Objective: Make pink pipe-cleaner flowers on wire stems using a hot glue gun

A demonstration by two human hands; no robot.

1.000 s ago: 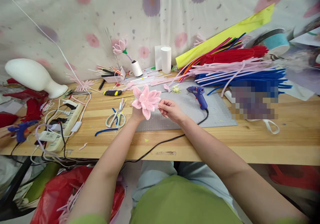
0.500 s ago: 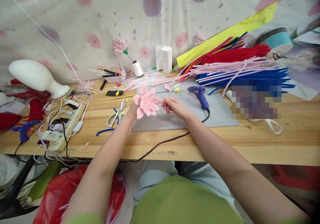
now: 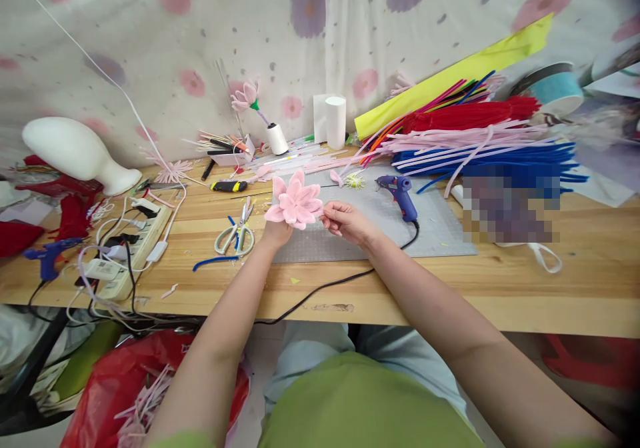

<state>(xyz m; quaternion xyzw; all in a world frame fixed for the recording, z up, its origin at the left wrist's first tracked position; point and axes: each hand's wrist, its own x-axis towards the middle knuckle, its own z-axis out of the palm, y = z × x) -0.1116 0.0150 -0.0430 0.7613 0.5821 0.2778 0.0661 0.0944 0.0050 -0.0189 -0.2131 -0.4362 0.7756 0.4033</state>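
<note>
A pink pipe-cleaner flower is held up over the grey cutting mat. My left hand grips it from below, fingers mostly hidden behind the petals. My right hand is at the flower's right side, fingers curled and pinching the edge of a petal. A purple glue gun lies on the mat just right of my right hand, its black cord trailing off the table's front edge.
Scissors, a blue pipe cleaner and a black-yellow knife lie left of the mat. A power strip with tangled cables sits far left. Piles of pink, blue and red pipe cleaners fill the back right. A red bag hangs below.
The flower has been turned in my left hand, its face tilting upward. My right hand came back to pinch a petal at its right side.
</note>
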